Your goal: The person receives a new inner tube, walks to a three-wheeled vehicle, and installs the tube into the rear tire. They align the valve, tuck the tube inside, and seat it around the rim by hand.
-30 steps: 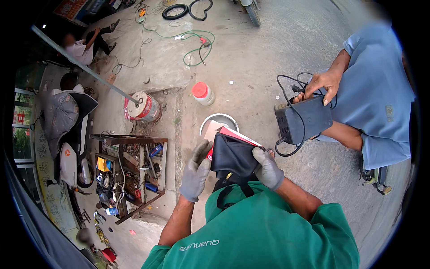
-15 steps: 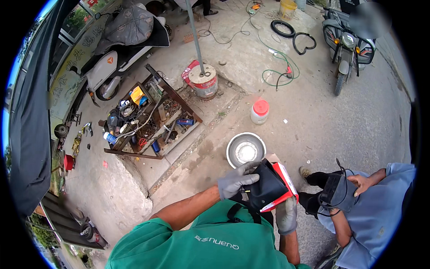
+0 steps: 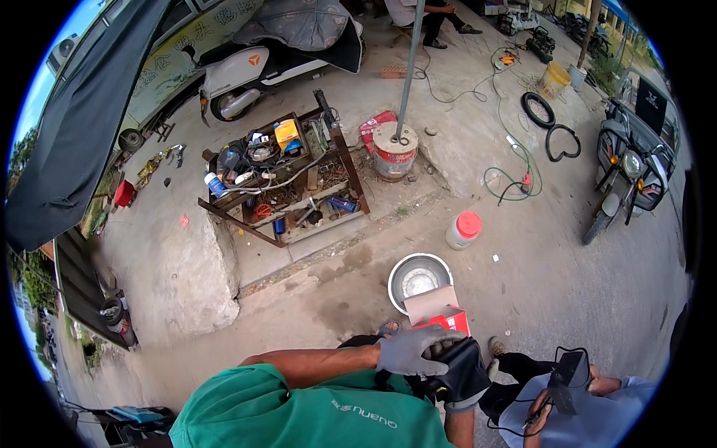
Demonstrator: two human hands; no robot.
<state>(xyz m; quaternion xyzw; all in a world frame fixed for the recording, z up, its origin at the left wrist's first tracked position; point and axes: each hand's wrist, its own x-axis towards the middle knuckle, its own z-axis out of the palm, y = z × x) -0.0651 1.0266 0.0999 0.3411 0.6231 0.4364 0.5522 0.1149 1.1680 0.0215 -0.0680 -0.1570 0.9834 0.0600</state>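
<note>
My left hand (image 3: 418, 351), in a grey glove, closes over a folded black rubber item (image 3: 467, 373), probably an inner tube with a small brass valve. My right hand (image 3: 459, 403), also gloved, grips it from below, mostly hidden. Just beyond is an open red box (image 3: 452, 322) with its flap raised; whether I hold it too I cannot tell. Behind the box a steel basin (image 3: 420, 261) rests on the ground, near a red-lidded jar (image 3: 464, 233). At right a co-worker's hands (image 3: 597, 384) hold a dark corded block (image 3: 567, 377).
A metal frame full of tools and parts (image 3: 291, 175), a pole in a weighted bucket (image 3: 394, 153), a covered scooter (image 3: 246, 75), a parked motorbike (image 3: 624, 179), loose tyres (image 3: 538, 108) and a green hose (image 3: 523, 187) lie around. A seated person (image 3: 433, 19) is at the back.
My view has swung left and tilted toward the yard, so the scene shifts right. My hands and the black item are lower in view, with my left hand now over the item and the red box beyond it.
</note>
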